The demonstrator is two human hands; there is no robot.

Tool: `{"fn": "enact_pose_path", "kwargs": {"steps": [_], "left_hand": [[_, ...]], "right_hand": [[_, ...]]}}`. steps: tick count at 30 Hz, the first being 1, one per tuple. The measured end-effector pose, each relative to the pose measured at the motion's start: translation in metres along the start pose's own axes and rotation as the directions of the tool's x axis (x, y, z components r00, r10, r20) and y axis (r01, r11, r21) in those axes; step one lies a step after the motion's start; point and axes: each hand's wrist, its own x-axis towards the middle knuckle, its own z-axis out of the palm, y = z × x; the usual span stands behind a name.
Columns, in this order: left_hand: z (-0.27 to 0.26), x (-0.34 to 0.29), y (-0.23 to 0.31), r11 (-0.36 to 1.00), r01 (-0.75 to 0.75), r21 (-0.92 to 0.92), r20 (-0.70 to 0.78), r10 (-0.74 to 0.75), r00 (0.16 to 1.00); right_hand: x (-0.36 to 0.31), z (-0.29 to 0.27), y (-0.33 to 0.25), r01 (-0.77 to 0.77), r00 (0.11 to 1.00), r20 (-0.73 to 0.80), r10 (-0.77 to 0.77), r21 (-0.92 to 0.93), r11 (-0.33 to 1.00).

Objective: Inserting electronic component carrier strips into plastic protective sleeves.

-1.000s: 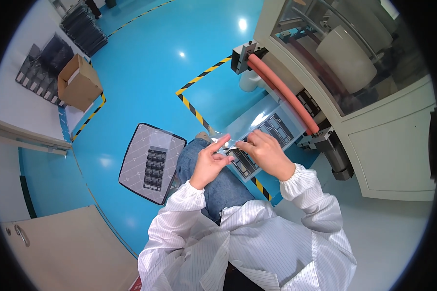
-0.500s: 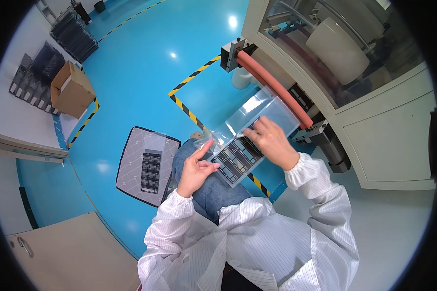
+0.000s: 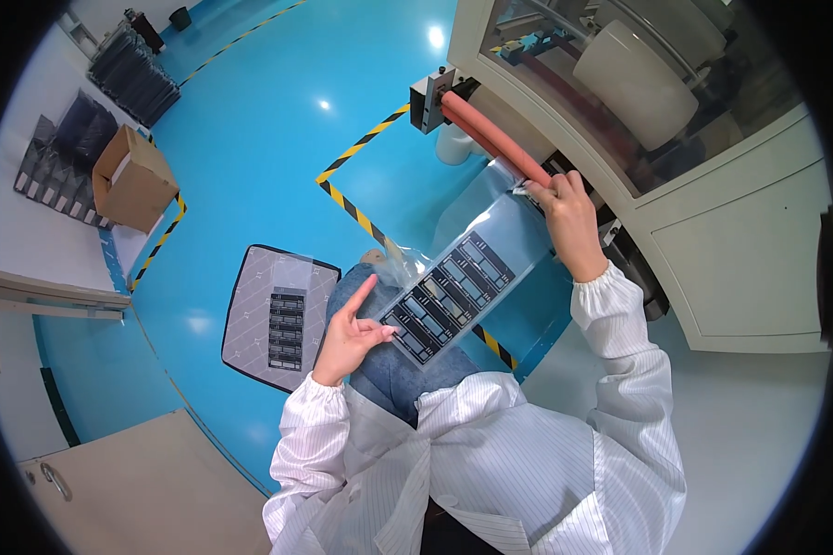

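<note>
A clear plastic film strip [image 3: 491, 264] with several black-and-grey printed panels slants from above my knees up to the roller of a machine. My left hand [image 3: 350, 335] grips its near end, thumb on top and index finger stretched out; the fingers underneath are hidden. At the far end, close to the roller, my right hand [image 3: 572, 222] is closed in a pinch. A small whitish, shiny thing shows at its fingertips on the film; its kind is unclear. Loose clear film [image 3: 407, 266] bulges beside the strip's left edge.
Pinkish-red rollers [image 3: 495, 139] front the pale machine [image 3: 713, 268]. Left of my knees, a padded board [image 3: 250, 319] carries a similar printed sheet [image 3: 287, 328]. A cardboard box [image 3: 139, 180] and dark bagged stacks [image 3: 131, 79] stand at the left wall. Striped tape [image 3: 356, 148] marks the floor.
My right hand has moved up and right along the film to the roller, uncovering the printed panels. My left hand has shifted slightly left and down with the near end.
</note>
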Motion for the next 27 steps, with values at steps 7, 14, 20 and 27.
{"fn": "enact_pose_path", "kwargs": {"steps": [7,14,20,27], "left_hand": [[-0.017,0.001,0.008,0.989,0.148,-0.002,0.184,-0.145,0.972],[-0.009,0.045,0.012,0.94,0.165,0.298,0.284,-0.253,0.925],[0.012,0.045,0.018,0.898,0.049,0.438,0.16,-0.131,0.978],[0.014,0.031,0.024,0.888,0.142,0.437,0.096,-0.203,0.975]], "right_hand": [[-0.015,-0.011,-0.011,-0.215,0.976,0.052,0.213,0.047,0.975],[-0.039,-0.002,-0.028,-0.454,0.887,0.206,0.413,0.552,0.699],[-0.044,0.007,-0.043,-0.435,0.898,0.191,0.395,0.505,0.745],[-0.044,-0.008,-0.045,-0.334,0.937,0.232,0.261,0.372,0.866]]}}
